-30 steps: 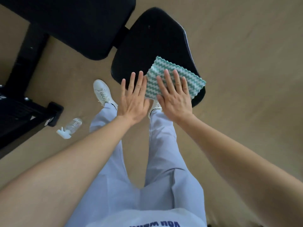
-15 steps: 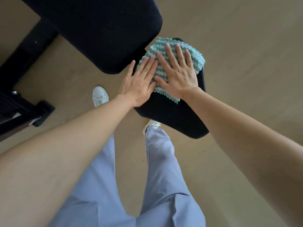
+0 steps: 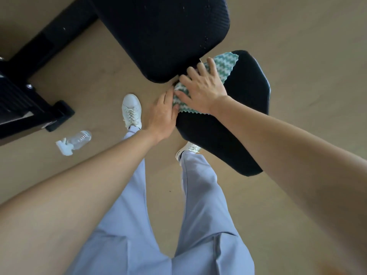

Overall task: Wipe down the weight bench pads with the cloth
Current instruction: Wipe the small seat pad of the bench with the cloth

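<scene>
1. Head view: the cloth (image 3: 221,69) lies on the far left part of the black seat surface (image 3: 238,126). Its far edge sits by the gap below the back pad (image 3: 168,32).
2. The right hand (image 3: 204,87) presses it flat, fingers spread apart.
3. The left hand (image 3: 161,114), fingers straight, touches the cloth's left edge at the seat's rim.
4. The seat's near and right parts lie bare. A spray bottle (image 3: 76,140) lies on the floor (image 3: 297,46), well apart.

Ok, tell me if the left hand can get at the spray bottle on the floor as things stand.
Probably, with a bend: the left hand touches the cloth on the seat pad, while the spray bottle lies lower on bare floor with nothing between them.
</scene>
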Action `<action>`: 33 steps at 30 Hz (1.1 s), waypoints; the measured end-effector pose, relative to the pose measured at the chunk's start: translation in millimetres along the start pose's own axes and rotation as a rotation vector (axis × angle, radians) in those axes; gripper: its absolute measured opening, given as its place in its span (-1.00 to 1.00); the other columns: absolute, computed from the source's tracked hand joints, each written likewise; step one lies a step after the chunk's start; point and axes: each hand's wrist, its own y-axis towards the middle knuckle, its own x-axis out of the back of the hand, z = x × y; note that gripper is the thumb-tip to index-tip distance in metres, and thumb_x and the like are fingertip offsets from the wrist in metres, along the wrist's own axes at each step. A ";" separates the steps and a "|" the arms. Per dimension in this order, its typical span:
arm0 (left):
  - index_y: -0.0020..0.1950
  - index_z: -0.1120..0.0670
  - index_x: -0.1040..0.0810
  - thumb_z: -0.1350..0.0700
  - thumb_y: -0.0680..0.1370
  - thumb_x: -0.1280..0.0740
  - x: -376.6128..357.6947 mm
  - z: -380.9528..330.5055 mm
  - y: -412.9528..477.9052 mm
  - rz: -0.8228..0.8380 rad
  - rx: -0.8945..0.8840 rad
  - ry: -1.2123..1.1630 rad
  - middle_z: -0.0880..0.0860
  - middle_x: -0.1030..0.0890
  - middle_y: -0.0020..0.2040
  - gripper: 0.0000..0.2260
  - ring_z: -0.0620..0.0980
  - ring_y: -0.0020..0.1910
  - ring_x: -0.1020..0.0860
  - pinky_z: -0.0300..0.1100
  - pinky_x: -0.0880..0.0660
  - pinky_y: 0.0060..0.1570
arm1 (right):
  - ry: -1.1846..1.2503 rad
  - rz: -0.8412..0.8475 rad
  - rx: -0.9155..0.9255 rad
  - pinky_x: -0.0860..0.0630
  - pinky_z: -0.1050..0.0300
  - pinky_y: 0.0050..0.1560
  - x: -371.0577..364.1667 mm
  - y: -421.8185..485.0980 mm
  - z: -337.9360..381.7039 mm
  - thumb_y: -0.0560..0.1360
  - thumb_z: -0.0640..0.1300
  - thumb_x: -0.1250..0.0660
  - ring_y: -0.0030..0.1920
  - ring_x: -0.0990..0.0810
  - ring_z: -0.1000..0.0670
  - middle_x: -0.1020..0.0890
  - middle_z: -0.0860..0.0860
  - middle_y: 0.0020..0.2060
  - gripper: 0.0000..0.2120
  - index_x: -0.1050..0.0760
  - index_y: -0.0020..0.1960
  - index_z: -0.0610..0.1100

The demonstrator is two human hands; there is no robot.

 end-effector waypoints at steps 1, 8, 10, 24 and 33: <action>0.56 0.18 -0.26 0.05 0.68 -0.11 -2.3 5.6 -7.1 -0.005 0.048 -0.075 0.24 -0.49 0.32 -0.54 0.33 0.17 -0.52 0.17 -0.47 0.12 | -0.017 -0.005 0.033 -0.09 -0.41 0.52 -2.6 -1.2 7.8 0.63 0.29 0.05 0.25 -0.45 -0.27 -0.55 -0.11 0.18 -0.42 -0.49 0.29 -0.09; 0.12 0.12 -0.50 0.25 0.48 -0.17 -29.2 1.2 -42.4 -0.078 0.413 -0.724 -0.07 -0.52 -0.20 -0.74 -0.10 -0.24 -0.44 -0.13 -0.39 -0.16 | -0.060 -0.032 0.114 -0.03 -0.38 0.56 -19.6 -19.1 50.4 0.59 0.28 -0.05 0.47 -0.32 -0.37 -0.47 -0.24 0.37 -0.37 -0.42 0.43 -0.14; -0.04 0.08 -0.47 0.38 0.40 -0.13 -32.3 -11.1 -48.7 -0.085 0.450 -0.818 -0.08 -0.46 -0.28 -0.71 -0.14 -0.31 -0.37 -0.18 -0.34 -0.23 | -0.038 -0.070 0.113 -0.01 -0.33 0.59 -26.4 -29.4 56.8 0.59 0.23 -0.07 0.56 -0.20 -0.37 -0.34 -0.27 0.51 -0.36 -0.32 0.52 -0.14; 0.08 0.09 -0.59 0.43 0.42 -0.10 -63.5 -76.0 -104.9 -0.123 0.664 -1.141 0.08 -0.58 -0.11 -0.58 -0.11 -0.24 -0.48 -0.18 -0.44 -0.12 | -0.044 -0.165 0.048 -0.01 -0.18 0.63 -70.0 -150.4 43.9 0.61 -0.09 -0.20 0.65 0.05 -0.25 0.03 -0.26 0.64 -0.25 0.10 0.66 -0.19; 0.08 0.14 -0.60 0.32 0.68 -0.15 -102.0 -149.8 -136.7 0.024 0.736 -1.376 0.12 -0.64 0.04 -0.76 0.02 0.03 -0.60 -0.25 -0.59 -0.10 | -0.035 -0.176 -0.092 0.02 -0.17 0.64 -94.9 -246.4 14.5 0.67 -0.09 -0.11 0.65 0.00 -0.24 -0.01 -0.26 0.64 -0.34 0.09 0.67 -0.19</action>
